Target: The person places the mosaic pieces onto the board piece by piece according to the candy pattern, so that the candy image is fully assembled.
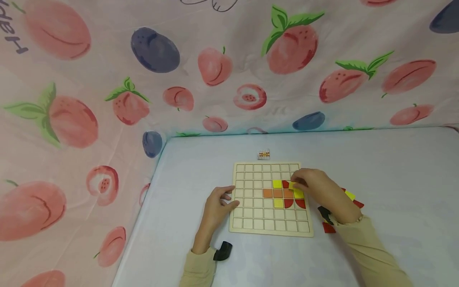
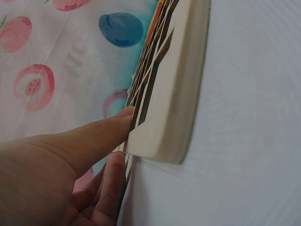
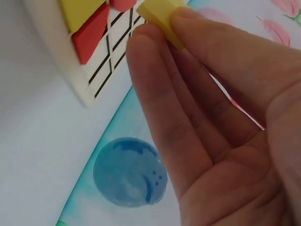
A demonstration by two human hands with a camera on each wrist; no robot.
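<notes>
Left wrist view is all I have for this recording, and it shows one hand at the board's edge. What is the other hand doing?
Observer: The right hand pinches a yellow tile between thumb and fingers.
Operator: I catch only a sliver of orange at the top. How is it laid out?
Observer: Three orange tiles lie side by side in one row on the board.
Operator: Anything past the board's far edge?
Observer: Yes, a small patterned card lies just beyond it.
</notes>
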